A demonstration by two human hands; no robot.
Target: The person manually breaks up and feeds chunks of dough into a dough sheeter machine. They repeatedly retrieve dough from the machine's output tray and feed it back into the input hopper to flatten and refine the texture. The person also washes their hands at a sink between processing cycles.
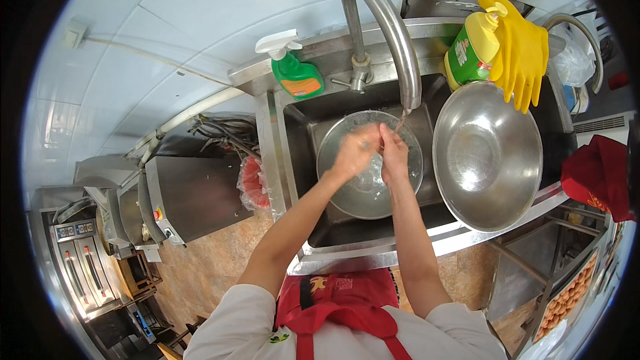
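Observation:
Water runs from a curved steel faucet (407, 70) beside my right hand (394, 150), whose fingers are bent close to my left hand (359, 150). Both hands are over a round metal bowl (370, 205) that stands in the sink basin (320, 232) with water in it. My left hand is blurred, and whether a small thing is between the fingers of either hand cannot be made out. To the right, a larger steel bowl (487, 160) rests across the sink's edge.
A green spray bottle (299, 77) stands at the sink's back left. At the back right are a green and yellow pump bottle (472, 50) and yellow rubber gloves (522, 55). Red cloth (595, 175) hangs far right, above a tray of eggs (567, 300). A steel cabinet (200, 195) stands left.

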